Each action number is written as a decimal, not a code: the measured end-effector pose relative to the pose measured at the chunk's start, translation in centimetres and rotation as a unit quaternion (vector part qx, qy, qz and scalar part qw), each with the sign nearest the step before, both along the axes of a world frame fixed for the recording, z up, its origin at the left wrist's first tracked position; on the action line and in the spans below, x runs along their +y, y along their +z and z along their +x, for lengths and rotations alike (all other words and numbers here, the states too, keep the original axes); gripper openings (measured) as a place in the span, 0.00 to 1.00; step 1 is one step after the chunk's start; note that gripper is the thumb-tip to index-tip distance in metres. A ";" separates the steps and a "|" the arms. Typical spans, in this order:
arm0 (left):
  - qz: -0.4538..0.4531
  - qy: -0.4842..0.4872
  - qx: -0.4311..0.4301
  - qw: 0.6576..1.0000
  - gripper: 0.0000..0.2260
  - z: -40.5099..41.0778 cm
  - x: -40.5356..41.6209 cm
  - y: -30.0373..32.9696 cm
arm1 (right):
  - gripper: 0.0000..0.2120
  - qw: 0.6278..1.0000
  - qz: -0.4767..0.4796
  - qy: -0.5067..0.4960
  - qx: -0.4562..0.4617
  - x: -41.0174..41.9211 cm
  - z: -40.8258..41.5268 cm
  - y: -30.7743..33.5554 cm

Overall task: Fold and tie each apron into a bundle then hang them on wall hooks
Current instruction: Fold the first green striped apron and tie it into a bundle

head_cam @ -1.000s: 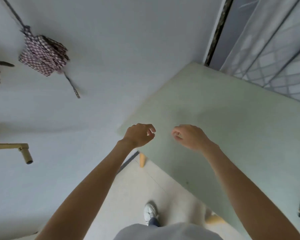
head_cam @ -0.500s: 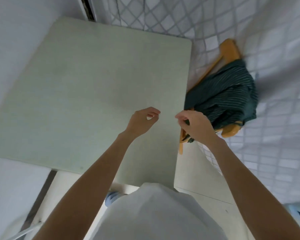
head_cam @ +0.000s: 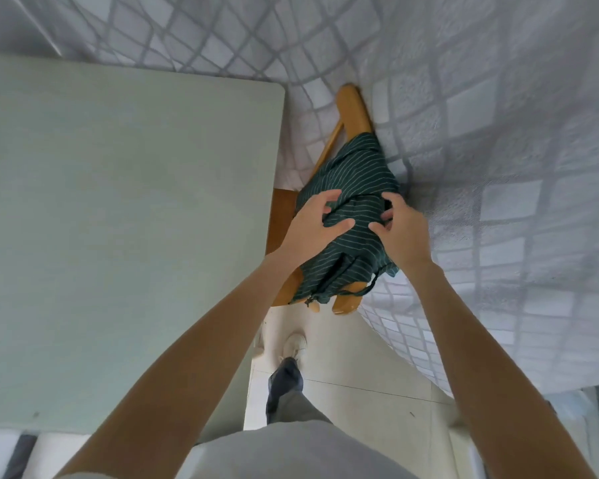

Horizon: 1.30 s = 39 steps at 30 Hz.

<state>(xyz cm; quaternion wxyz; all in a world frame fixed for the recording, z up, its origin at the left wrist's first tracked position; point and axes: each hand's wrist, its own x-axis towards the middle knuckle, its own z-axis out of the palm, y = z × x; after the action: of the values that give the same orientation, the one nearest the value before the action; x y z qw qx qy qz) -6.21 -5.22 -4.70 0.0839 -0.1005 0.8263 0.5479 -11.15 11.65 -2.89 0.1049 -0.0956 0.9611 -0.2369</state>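
Note:
A dark green apron with thin pale stripes [head_cam: 353,188] lies crumpled on the seat of a wooden chair [head_cam: 351,108] to the right of the table. Its dark ties [head_cam: 367,288] dangle over the chair's near edge. My left hand [head_cam: 310,229] lies on the apron's left side, thumb and fingers curled around a ridge of the cloth. On the right side, my right hand [head_cam: 403,233] pinches the fabric between thumb and fingers. Both arms stretch forward over the gap between table and chair.
A pale green table [head_cam: 118,202] fills the left half of the view, its right edge close to the chair. A sheer curtain with a lattice pattern [head_cam: 498,167] hangs behind and right of the chair. Pale floor tiles [head_cam: 353,402] and my shoe [head_cam: 296,344] show below.
The view swung from a wall with a hung checked bundle, across the table, to the chair. Both hands, held empty in the air before, have come down and taken hold of the green apron.

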 end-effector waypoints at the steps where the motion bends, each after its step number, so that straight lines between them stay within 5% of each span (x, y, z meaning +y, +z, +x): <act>1: -0.003 0.008 0.005 1.000 0.28 -1.4 0.7 -0.1 | 0.17 1.000 -0.013 0.009 0.015 0.4 -0.4 0.0; 5: -0.045 -0.016 0.001 0.999 0.36 -6.0 1.5 0.1 | 0.03 0.994 -0.030 0.052 0.097 1.1 -1.3 0.3; 9: 0.114 -0.102 -0.096 0.984 0.40 -8.3 1.9 0.8 | 0.03 0.983 -0.076 0.015 0.167 2.1 -4.6 1.2; 17: -0.116 -0.078 0.004 0.990 0.52 -10.7 1.0 -1.1 | 0.10 0.994 -0.072 0.063 -0.046 0.4 -9.9 0.1; 21: -0.097 -0.102 0.004 0.990 0.56 -12.9 0.3 -1.7 | 0.17 0.996 -0.036 0.082 0.019 0.3 -10.0 1.1; 28: -0.044 -0.109 0.091 0.989 0.21 -12.1 -0.7 2.4 | 0.07 0.957 -0.062 0.099 0.264 0.8 -9.2 6.9; 34: 0.026 -0.046 0.099 0.994 0.06 -7.8 -3.8 6.5 | 0.14 0.968 -0.029 0.104 0.229 -1.5 -8.1 10.2; 39: -0.057 0.017 0.087 0.994 0.04 -2.1 -9.5 9.0 | 0.15 0.960 -0.030 0.199 0.196 -7.5 -5.7 11.9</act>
<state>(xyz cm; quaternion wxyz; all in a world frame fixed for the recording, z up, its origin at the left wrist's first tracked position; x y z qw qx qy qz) -8.30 -14.76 4.28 -0.0036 -0.0708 0.8586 0.5077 -16.89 4.18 9.03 -0.0437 -0.3326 0.9169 -0.2161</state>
